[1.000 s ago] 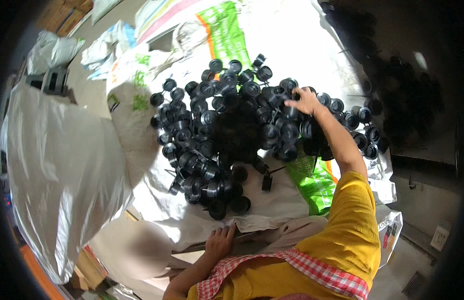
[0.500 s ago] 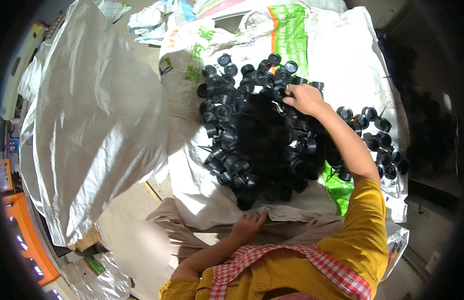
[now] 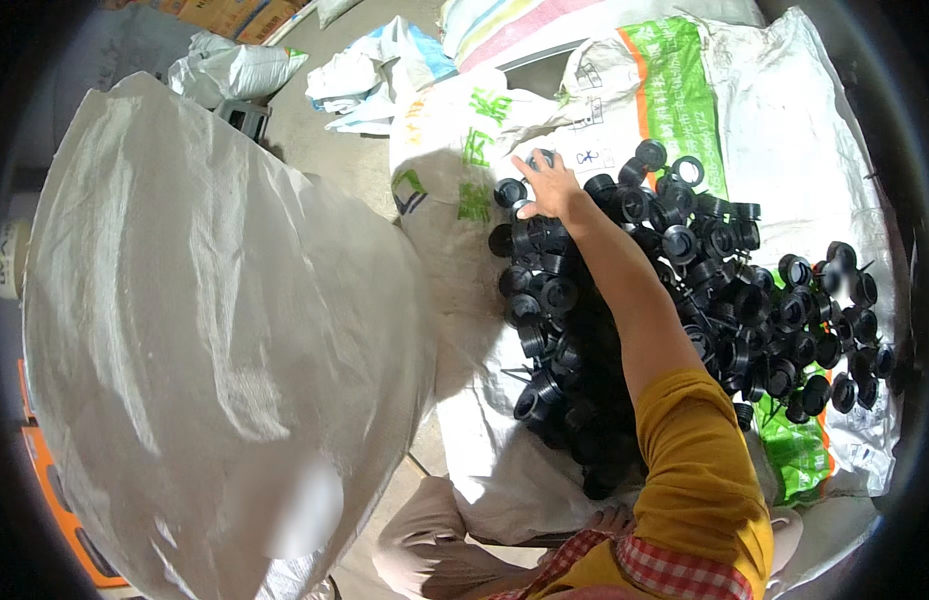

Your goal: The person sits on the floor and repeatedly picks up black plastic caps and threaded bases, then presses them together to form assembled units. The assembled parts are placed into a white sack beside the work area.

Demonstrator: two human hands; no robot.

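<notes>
Black round plastic caps, some with thin stems, lie in a heap [image 3: 725, 300] on a white woven sack [image 3: 785, 100] spread before me. My right hand [image 3: 550, 190] reaches to the far left of the heap. Its fingers are spread over a few caps, with one cap [image 3: 510, 193] just beside them and another partly under the fingertips; I see no grip on any. My left hand [image 3: 613, 518] rests low at the sack's near edge, in shade and partly covered by my right sleeve. The fingers that show there lie flat. My right arm hides the middle of the heap.
To the left stands a large white woven sack [image 3: 225, 300], bulging upward. Crumpled white and blue sacks [image 3: 385, 75] lie on the floor beyond, near a striped bag [image 3: 525, 30]. Cardboard boxes [image 3: 235, 15] sit at the far left, and an orange object [image 3: 70, 510] at the left rim.
My right hand has gone from the far middle of the heap to its far left, and its fingers have spread. The view has shifted left. My left hand remains by the near edge.
</notes>
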